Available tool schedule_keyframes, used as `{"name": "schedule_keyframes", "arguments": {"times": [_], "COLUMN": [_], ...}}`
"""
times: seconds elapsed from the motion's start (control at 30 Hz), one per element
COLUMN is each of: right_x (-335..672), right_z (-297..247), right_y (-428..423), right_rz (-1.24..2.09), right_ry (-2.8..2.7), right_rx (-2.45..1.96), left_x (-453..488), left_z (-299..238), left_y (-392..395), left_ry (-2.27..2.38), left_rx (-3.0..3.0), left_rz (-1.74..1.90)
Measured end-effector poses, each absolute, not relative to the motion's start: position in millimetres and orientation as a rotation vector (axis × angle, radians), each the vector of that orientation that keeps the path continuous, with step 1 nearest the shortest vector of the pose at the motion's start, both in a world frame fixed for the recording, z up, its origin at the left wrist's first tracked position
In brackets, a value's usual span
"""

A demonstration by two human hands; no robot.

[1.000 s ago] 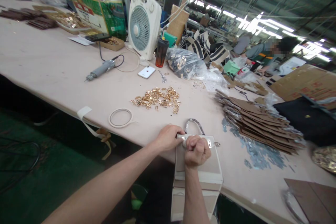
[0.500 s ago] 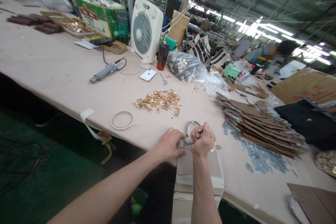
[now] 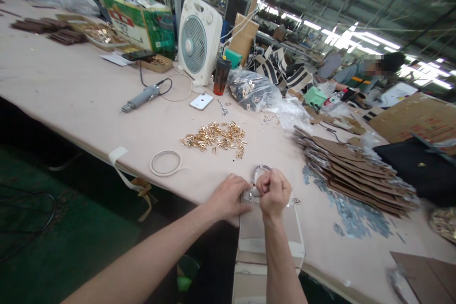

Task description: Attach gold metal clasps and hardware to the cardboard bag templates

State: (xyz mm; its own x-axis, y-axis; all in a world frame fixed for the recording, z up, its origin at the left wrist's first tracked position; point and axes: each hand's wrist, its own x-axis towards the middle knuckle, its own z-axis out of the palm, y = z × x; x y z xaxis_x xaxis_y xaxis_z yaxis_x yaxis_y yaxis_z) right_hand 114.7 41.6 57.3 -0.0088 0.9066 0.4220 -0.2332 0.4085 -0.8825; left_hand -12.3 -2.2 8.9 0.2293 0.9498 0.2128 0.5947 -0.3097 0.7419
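Note:
A small beige handbag (image 3: 265, 228) lies at the near table edge, its wrapped handle (image 3: 259, 171) arching just beyond my hands. My left hand (image 3: 230, 195) presses on the bag's top left corner with fingers curled. My right hand (image 3: 273, 192) is closed in a fist round a small pale tool or fitting at the bag's top edge; what it grips is mostly hidden. A heap of small gold metal fittings (image 3: 215, 136) lies a short way beyond the bag.
A white tape ring (image 3: 166, 163) lies left of the hands. Farther back are an electric screwdriver (image 3: 140, 97), a white phone (image 3: 201, 101), a dark tumbler (image 3: 220, 76) and a fan (image 3: 197, 40). Stacked brown pieces (image 3: 351, 166) lie to the right. A seated person (image 3: 363, 73) works far right.
My right fist has risen from the bag's flap to its top edge by the handle. The left hand stays pressed on the bag's corner. The view shifted slightly.

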Motion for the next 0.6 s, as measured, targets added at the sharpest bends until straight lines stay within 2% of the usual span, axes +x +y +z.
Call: {"name": "schedule_keyframes", "arguments": {"times": [0.1, 0.27, 0.43, 0.6], "right_x": [115.7, 115.3, 120.3, 114.4], "right_z": [55.6, 42.2, 50.1, 29.0], "right_y": [35.3, 35.6, 36.8, 37.3], "right_rz": [1.042, 1.102, 1.033, 1.050], "right_ry": [-1.205, -1.334, -1.199, -1.338], "right_rx": [-0.570, -0.751, -0.605, -0.839], "left_x": [-12.8, -11.7, -9.9, -5.3], "left_z": [7.0, 5.3, 6.8, 13.8], "left_y": [-2.0, -2.5, -3.0, -3.4], "left_ry": [1.396, 1.343, 1.385, 1.406], "left_rx": [2.005, 2.014, 2.019, 2.042], "left_rz": [0.941, 0.991, 0.972, 0.968]}}
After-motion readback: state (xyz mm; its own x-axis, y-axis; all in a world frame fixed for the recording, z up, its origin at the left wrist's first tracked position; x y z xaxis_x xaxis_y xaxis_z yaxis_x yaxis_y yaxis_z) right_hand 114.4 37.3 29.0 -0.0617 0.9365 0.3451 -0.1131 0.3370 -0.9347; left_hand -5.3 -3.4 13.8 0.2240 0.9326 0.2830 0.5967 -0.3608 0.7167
